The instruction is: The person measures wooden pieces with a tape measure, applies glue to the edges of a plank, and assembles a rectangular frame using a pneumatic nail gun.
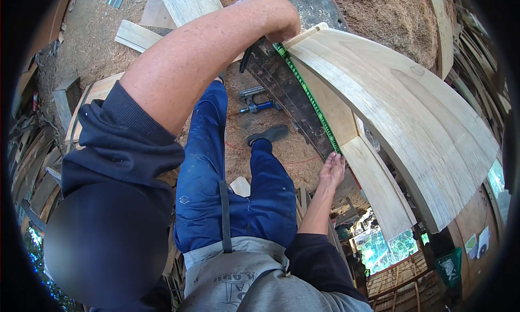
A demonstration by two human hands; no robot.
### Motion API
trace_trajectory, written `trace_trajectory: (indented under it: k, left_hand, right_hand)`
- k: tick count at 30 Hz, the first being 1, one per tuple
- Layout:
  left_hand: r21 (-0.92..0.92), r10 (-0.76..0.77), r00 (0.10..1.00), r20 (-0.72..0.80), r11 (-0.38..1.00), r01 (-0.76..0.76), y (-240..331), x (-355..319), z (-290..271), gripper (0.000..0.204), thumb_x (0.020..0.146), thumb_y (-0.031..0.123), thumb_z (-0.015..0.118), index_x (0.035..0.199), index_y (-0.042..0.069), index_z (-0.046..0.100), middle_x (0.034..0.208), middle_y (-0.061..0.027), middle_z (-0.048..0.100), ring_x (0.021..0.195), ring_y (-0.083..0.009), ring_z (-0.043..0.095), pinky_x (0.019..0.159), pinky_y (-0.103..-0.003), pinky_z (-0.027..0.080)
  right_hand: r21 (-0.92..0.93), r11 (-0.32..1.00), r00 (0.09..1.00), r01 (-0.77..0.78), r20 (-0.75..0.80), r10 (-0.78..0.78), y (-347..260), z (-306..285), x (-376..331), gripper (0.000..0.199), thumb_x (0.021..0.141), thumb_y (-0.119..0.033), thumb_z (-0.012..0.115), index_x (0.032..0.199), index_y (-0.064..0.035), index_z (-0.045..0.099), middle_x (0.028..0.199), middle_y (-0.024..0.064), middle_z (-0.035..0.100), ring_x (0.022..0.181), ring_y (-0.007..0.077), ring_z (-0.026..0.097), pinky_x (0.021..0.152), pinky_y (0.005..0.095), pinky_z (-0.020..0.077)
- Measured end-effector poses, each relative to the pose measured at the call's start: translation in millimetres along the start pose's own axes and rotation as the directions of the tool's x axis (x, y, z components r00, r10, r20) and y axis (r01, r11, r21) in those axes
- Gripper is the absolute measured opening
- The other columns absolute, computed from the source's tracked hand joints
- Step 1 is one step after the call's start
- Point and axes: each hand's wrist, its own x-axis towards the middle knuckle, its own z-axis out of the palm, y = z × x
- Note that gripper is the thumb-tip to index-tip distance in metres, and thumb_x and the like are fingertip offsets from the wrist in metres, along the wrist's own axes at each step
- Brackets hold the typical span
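Observation:
A green tape measure blade (pixel 307 91) is drawn out along the edge of a pale wooden board (pixel 319 95), over a dark worn bench top (pixel 284 84). My left hand (pixel 284 22) bends down at its far end, curled where the blade starts; its fingertips are mostly hidden. At the near end my right hand (pixel 332 171) pinches the blade beside the wood. The board joins a near pale board (pixel 376 179) and a wide pale panel (pixel 401 100) standing to the right.
A blue and grey air nail gun (pixel 259 106) lies on the floor beyond my legs. Loose boards (pixel 187 5) lie at the far left. Sawdust (pixel 379 19) is heaped at the far right, and stacked timber (pixel 482 57) lines the right side.

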Motion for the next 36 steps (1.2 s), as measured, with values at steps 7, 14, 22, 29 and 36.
trace_trajectory:
  k: [7, 14, 22, 29, 36]
  left_hand:
    - [-0.089, -0.117, 0.991, -0.059, 0.99, 0.111, 6.2, -11.6, -2.7, 0.022, 0.081, 0.012, 0.072, 0.101, 0.004, 0.078, 0.109, -0.0157, 0.074, 0.101, -0.0329, 0.071, 0.085, -0.043, 0.058]
    - [-0.272, -0.238, 0.959, -0.157, 0.943, 0.189, 1.1, 14.9, 14.4, 0.042, 0.064, -0.005, 0.069, 0.1, 0.014, 0.081, 0.104, -0.0176, 0.075, 0.097, -0.0325, 0.073, 0.081, -0.046, 0.058]
    - [-0.267, -0.216, 0.959, -0.182, 0.95, 0.163, -2.0, 22.4, 18.9, 0.038, 0.066, -0.002, 0.072, 0.1, 0.013, 0.081, 0.103, -0.0151, 0.075, 0.094, -0.0309, 0.073, 0.08, -0.046, 0.058]
    - [-0.29, -0.221, 0.968, -0.12, 0.94, 0.179, 2.1, 18.5, 16.8, 0.03, 0.077, 0.009, 0.072, 0.104, 0.017, 0.08, 0.101, -0.0113, 0.076, 0.095, -0.0296, 0.073, 0.082, -0.047, 0.057]
    - [-0.317, -0.259, 0.964, -0.061, 0.921, 0.228, 0.4, 21.0, 18.9, 0.032, 0.072, 0.011, 0.076, 0.102, 0.02, 0.08, 0.105, -0.0103, 0.076, 0.098, -0.0269, 0.073, 0.082, -0.046, 0.057]
  right_hand:
    - [-0.112, 0.992, 0.999, 0.051, -0.007, -0.052, -4.8, 8.0, -5.2, 0.028, 0.093, 0.012, 0.059, 0.119, 0.0051, 0.053, 0.109, 0.0148, 0.064, 0.095, 0.023, 0.067, 0.085, 0.0318, 0.0616]
    - [-0.111, 0.993, 0.997, 0.047, -0.063, -0.054, -2.9, 18.0, -4.2, 0.027, 0.093, 0.012, 0.059, 0.119, 0.0065, 0.053, 0.11, 0.0153, 0.063, 0.097, 0.0232, 0.067, 0.085, 0.031, 0.0619]
    - [-0.11, 0.994, 0.999, 0.023, -0.04, -0.028, 0.6, 11.5, -0.7, 0.026, 0.092, 0.012, 0.061, 0.117, 0.0063, 0.054, 0.107, 0.0153, 0.063, 0.094, 0.0234, 0.067, 0.084, 0.0302, 0.062]
    - [-0.032, 0.999, 0.998, 0.025, -0.063, -0.026, 4.6, 6.8, 2.8, 0.025, 0.092, 0.012, 0.062, 0.114, 0.0045, 0.055, 0.101, 0.0152, 0.065, 0.09, 0.0221, 0.067, 0.078, 0.0286, 0.0614]
    - [0.046, 0.999, 0.999, 0.015, -0.049, -0.013, 7.3, 15.3, -0.6, 0.022, 0.094, 0.009, 0.061, 0.114, 0.0021, 0.055, 0.099, 0.0144, 0.065, 0.086, 0.0219, 0.067, 0.075, 0.0292, 0.0601]
